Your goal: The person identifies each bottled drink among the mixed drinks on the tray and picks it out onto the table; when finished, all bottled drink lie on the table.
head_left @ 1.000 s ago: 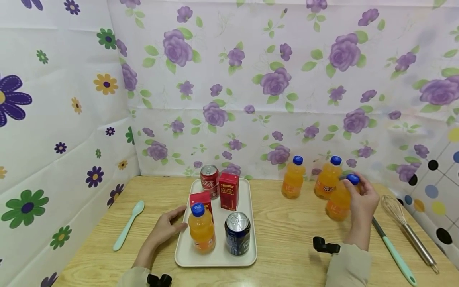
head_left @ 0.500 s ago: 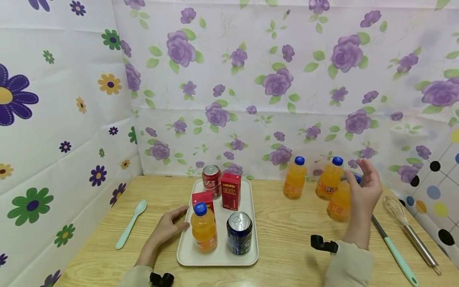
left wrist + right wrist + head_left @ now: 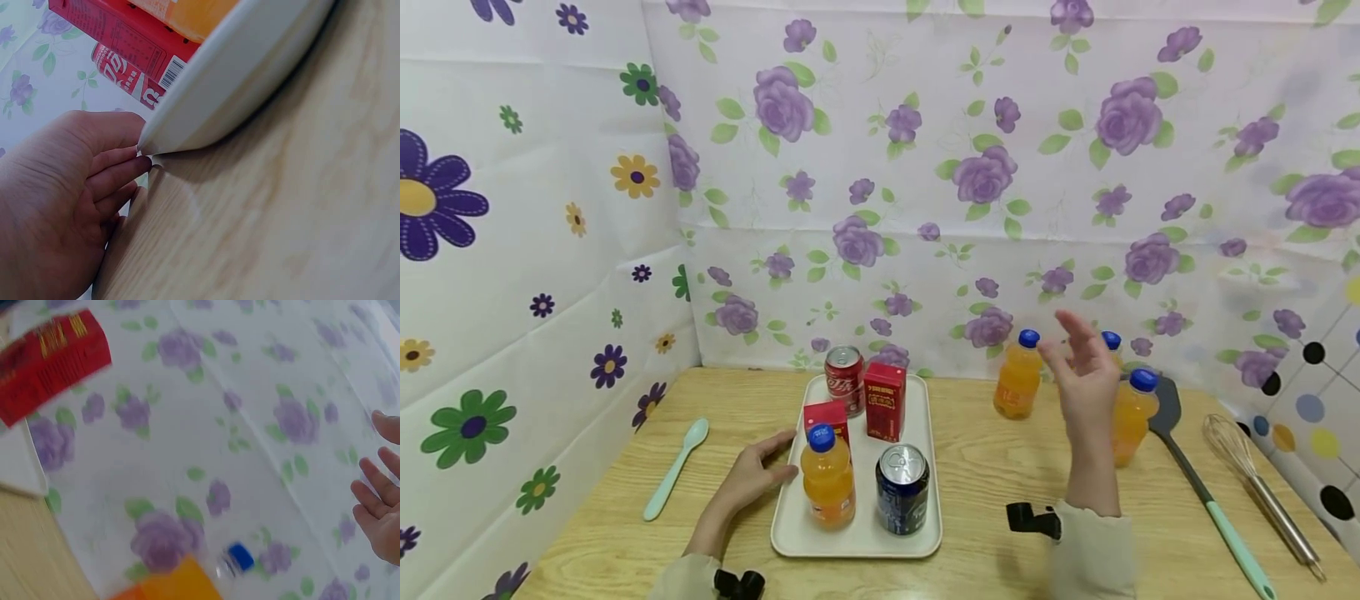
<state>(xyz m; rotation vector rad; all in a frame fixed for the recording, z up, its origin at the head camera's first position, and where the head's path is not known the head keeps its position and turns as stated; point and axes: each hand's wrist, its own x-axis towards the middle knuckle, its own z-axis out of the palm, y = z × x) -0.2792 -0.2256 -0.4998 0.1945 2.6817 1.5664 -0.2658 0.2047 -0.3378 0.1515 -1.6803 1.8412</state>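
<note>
My left hand [image 3: 752,479] rests at the left side of a cream tray [image 3: 865,546], its fingers extended along the rim in the left wrist view. On the tray stand an orange drink bottle [image 3: 827,492] with a blue cap, a dark blue can [image 3: 902,500], a red cola can [image 3: 844,377] and two red drink cartons [image 3: 885,402]. Raised over the right side of the table, my right hand [image 3: 1086,379] is empty with fingers spread. It partly hides one orange bottle [image 3: 1111,340], between a left bottle [image 3: 1017,385] and a nearer right bottle [image 3: 1131,421].
A pale green spoon [image 3: 676,472] lies left of the tray. On the right lie a spatula [image 3: 1197,468] with a grey head and green handle, and a wire whisk [image 3: 1262,492]. Flowered sheets [image 3: 910,183] hang behind the wooden table [image 3: 977,467].
My right hand let go of the nearer right orange bottle, opened, and moved up and to the left. My left hand stays at the tray.
</note>
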